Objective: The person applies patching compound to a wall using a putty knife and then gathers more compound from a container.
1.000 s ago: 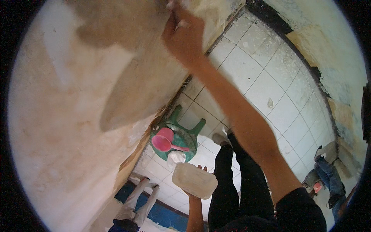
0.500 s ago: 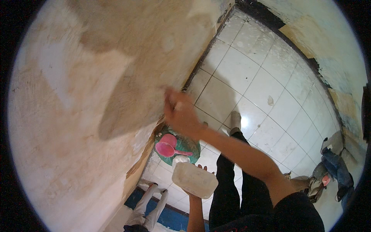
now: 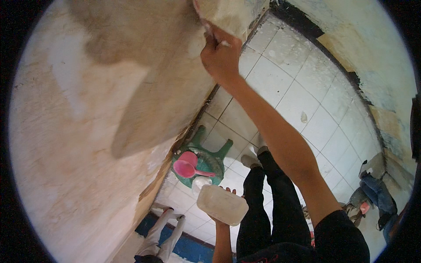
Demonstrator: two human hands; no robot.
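Observation:
My right hand point(image 3: 221, 55) is raised at the patchy beige wall point(image 3: 109, 79), closed on a thin pinkish tool point(image 3: 198, 13) whose far end reaches the top edge of the picture; what kind of tool it is I cannot make out. My left hand point(image 3: 230, 191) supports a whitish rectangular plastic container point(image 3: 221, 205) from beneath, its fingers curled up past the rim. Just beyond the container, a green plastic stool point(image 3: 219, 147) bears a pink dipper point(image 3: 185, 168) and a crumpled white bag point(image 3: 200, 184).
A white tiled floor point(image 3: 298, 101) runs along the wall to a peeling pale wall point(image 3: 368, 52) on the right. Another person's legs point(image 3: 153, 232) show at lower left beside a blue band point(image 3: 190, 241). A pile of cloths and jeans point(image 3: 372, 197) lies at lower right.
My right hand came down the wall half a second ago and is now back up near the top, slightly right of where it began. My left hand and container have hardly moved.

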